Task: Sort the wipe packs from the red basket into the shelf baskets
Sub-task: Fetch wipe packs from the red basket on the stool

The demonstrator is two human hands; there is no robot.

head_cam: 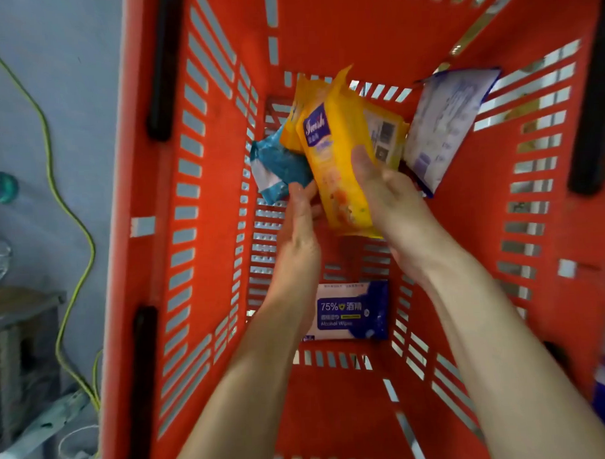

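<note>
I look down into the red basket (pixel 204 205). Both my hands reach inside it. My right hand (pixel 385 195) grips a yellow wipe pack (pixel 336 166), thumb on its front, holding it tilted above the basket floor. A second yellow pack (pixel 298 109) sits right behind it; whether my hand holds that one too is unclear. My left hand (pixel 301 229) is beside the yellow pack's left edge, fingertips near a teal pack (pixel 278 165). A white-and-blue pack (pixel 448 124) leans on the right wall. A blue alcohol wipe pack (pixel 352 311) lies flat on the floor between my forearms.
Black handle grips (pixel 160 62) run along the basket's rim on both sides. Outside on the left, a yellow-green cable (pixel 58 189) trails over the grey floor beside a wooden stool (pixel 19 308) and a white tube (pixel 37 434). No shelf baskets are in view.
</note>
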